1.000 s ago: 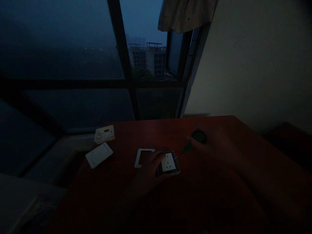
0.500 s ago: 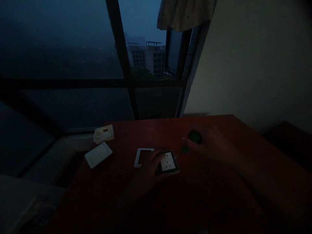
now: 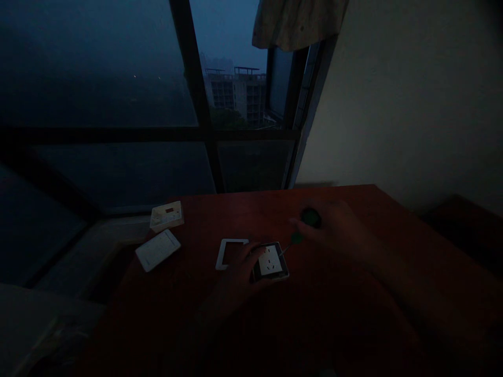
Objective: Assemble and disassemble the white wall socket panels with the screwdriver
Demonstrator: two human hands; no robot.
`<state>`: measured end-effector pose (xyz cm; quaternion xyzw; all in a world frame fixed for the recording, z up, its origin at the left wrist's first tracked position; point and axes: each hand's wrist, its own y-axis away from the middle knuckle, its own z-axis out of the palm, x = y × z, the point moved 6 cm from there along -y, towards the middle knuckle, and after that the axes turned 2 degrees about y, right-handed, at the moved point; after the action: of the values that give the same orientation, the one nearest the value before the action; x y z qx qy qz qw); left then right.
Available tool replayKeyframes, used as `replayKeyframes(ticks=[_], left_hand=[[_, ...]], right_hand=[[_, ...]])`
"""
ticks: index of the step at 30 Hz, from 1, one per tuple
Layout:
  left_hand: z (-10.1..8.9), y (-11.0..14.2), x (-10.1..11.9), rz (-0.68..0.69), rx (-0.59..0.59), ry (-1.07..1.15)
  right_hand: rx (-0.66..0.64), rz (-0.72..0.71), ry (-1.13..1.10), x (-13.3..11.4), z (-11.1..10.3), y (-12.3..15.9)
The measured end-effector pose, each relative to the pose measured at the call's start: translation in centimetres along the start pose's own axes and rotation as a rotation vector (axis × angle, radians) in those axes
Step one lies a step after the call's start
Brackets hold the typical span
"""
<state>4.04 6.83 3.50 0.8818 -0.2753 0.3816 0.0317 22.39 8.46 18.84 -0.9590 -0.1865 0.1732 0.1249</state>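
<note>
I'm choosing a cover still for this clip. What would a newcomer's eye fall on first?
Probably the pale socket, bright against the dark red table, steadied by the left hand at its left side. Next, the green screwdriver in the right hand, its tip at the socket's right edge. Beyond, the bluish window fills the upper left, with a building outside, near the top middle.

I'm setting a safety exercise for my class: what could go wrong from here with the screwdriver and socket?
The screwdriver in the right hand meets the socket at a slant, so it might slip.
The left hand steadies the socket close by, so a slip could catch its fingers.
The scene is very dim, so a badly seated tip might go unnoticed.
</note>
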Motion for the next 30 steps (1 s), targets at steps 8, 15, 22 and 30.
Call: replayKeyframes(ticks=[8,15,22,30], left_hand=[[-0.1,0.0,0.1,0.000,-0.015,0.017],[-0.1,0.0,0.0,0.008,-0.009,0.004],[0.0,0.0,-0.2,0.014,-0.008,0.000],[0.0,-0.1,-0.1,0.012,-0.011,0.011]], right_hand=[[-0.038,-0.021,-0.080,0.9,-0.2,0.6],[-0.097,-0.108,-0.045,-2.0,-0.2,-0.1],[-0.130,-0.122,0.103,-2.6,-0.2,-0.8],[-0.168,-0.100,0.092,-2.8,-0.4,-0.7]])
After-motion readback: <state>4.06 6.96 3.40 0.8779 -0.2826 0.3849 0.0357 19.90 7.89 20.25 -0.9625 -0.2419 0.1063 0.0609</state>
